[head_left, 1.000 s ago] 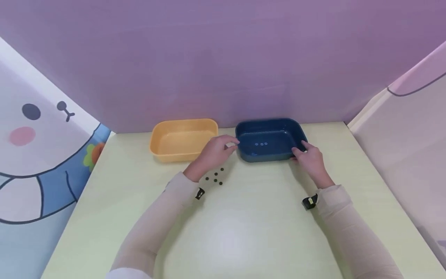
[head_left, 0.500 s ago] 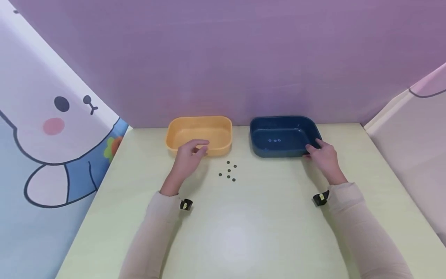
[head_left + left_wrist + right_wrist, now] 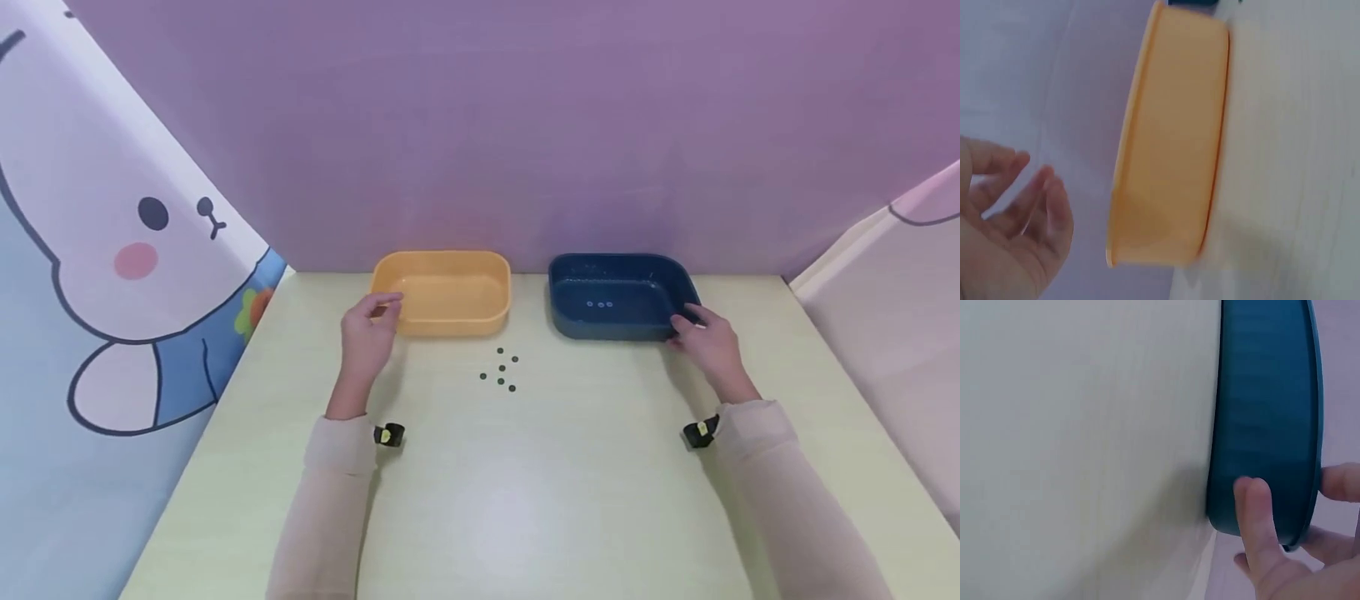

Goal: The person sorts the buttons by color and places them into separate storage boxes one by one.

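My right hand point(image 3: 708, 346) grips the front right corner of a dark blue plastic bin point(image 3: 622, 327), fingers on the outer wall point(image 3: 1260, 425) and the thumb by the rim. Inside that bin lie three small pale ring-like spots. My left hand point(image 3: 366, 337) is raised by the front left corner of a yellow plastic bin point(image 3: 450, 327). Its fingers are loosely bent and hold nothing visible; the left wrist view shows a gap between the hand point(image 3: 1013, 231) and the yellow wall point(image 3: 1172, 137). Several small dark discs point(image 3: 502, 368) lie scattered on the table in front, between the bins.
Both bins stand side by side near the back of the pale table point(image 3: 540, 492), with a gap between them. A purple wall point(image 3: 480, 125) rises right behind. A cartoon-printed sheet point(image 3: 97, 275) borders the left side, and a pale panel point(image 3: 885, 308) the right.
My left hand has moved left, from beside the blue bin across to the yellow bin's left corner. The right hand keeps its hold. The head view has shifted, placing everything farther right.
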`<state>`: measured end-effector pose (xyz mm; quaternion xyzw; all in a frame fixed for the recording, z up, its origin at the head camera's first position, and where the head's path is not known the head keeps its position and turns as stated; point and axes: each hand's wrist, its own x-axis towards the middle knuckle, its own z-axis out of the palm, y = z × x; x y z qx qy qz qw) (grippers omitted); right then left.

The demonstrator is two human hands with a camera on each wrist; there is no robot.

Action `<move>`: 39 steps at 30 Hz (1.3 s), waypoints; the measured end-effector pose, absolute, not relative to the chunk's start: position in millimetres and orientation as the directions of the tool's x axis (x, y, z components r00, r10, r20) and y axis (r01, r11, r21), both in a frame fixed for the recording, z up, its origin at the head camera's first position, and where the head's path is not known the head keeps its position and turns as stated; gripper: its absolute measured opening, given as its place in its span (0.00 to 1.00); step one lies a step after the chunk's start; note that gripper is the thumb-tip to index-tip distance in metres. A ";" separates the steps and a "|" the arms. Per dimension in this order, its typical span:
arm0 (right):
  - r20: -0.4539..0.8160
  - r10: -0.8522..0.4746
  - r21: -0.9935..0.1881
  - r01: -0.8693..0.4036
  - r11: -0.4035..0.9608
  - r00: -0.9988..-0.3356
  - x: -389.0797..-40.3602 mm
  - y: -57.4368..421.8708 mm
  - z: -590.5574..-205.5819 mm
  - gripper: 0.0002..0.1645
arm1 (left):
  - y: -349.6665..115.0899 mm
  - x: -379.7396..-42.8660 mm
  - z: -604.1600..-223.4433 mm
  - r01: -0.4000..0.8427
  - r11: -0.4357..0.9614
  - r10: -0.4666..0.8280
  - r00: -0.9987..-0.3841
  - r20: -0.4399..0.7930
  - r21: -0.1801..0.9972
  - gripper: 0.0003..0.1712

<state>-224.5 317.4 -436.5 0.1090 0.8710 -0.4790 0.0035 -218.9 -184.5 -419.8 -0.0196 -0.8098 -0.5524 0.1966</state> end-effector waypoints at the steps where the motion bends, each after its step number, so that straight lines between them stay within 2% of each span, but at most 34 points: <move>1: -0.092 0.202 -0.831 0.187 0.524 -0.975 -223.5 317.7 -436.1 0.40 | -188.4 -220.1 -420.2 0.239 0.396 -0.226 -0.910 0.347 0.887 0.10; 6: 0.052 0.293 -0.774 0.147 0.616 -0.955 -218.3 316.8 -424.5 0.34 | -205.8 -235.2 -428.0 0.155 0.430 -0.357 -0.876 0.325 0.889 0.13; 11: 0.189 0.282 -0.726 0.060 0.685 -0.941 -210.9 303.7 -409.8 0.29 | -225.0 -256.9 -444.1 0.008 0.314 -0.348 -0.929 0.123 0.949 0.25; 15: 0.288 0.185 -0.702 -0.076 0.708 -0.940 -202.6 281.8 -400.7 0.24 | -235.9 -268.2 -451.0 -0.086 0.041 -0.226 -0.971 -0.075 0.995 0.36; 18: 0.333 0.078 -0.683 -0.183 0.708 -0.940 -197.6 261.2 -398.0 0.22 | -240.8 -270.0 -450.8 -0.147 -0.124 -0.122 -0.979 -0.162 0.981 0.41; 20: 0.363 0.006 -0.666 -0.255 0.701 -0.932 -194.9 247.2 -399.6 0.21 | -242.4 -268.2 -448.8 -0.173 -0.149 -0.065 -0.981 -0.184 0.974 0.42; 24: 0.414 -0.188 -0.586 -0.419 0.694 -0.891 -189.0 221.2 -407.4 0.19 | -241.9 -263.3 -445.2 -0.197 -0.100 0.003 -0.980 -0.198 0.975 0.39; 27: 0.402 -0.341 -0.486 -0.514 0.707 -0.850 -183.9 205.0 -411.5 0.18 | -240.0 -262.2 -443.0 -0.194 -0.066 0.018 -0.981 -0.193 0.979 0.36; 31: 0.294 -0.483 -0.391 -0.565 0.726 -0.824 -183.1 187.6 -420.1 0.19 | -238.9 -263.1 -442.4 -0.195 -0.052 0.018 -0.981 -0.195 0.979 0.35; 35: 0.202 -0.566 -0.323 -0.600 0.732 -0.799 -187.5 176.2 -433.7 0.18 | -239.4 -262.8 -446.7 -0.217 -0.064 0.019 -0.976 -0.217 0.974 0.35; 39: 0.122 -0.588 -0.303 -0.594 0.745 -0.800 -190.5 167.7 -441.0 0.16 | -242.9 -264.6 -460.1 -0.214 -0.072 0.008 -0.977 -0.214 0.974 0.35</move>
